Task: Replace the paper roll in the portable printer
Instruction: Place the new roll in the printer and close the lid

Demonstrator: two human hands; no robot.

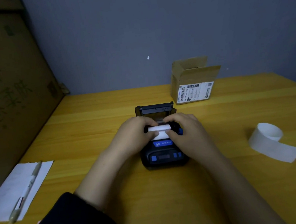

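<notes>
Dark sleeve [71, 220] nearest, on left forearm. Beyond, left hand [131, 137] and right hand [185, 131] both pinched on paper roll [159, 128], thumbs on the near loose end, fingers curled over the top. Roll sitting at open bay of printer [163, 153], lid [155, 108] raised behind. Seat roll square and level; draw loose end forward past the front edge before closing lid. Spent paper coil [271, 139] well apart, right. Cardboard box [193, 84] farthest.
</notes>
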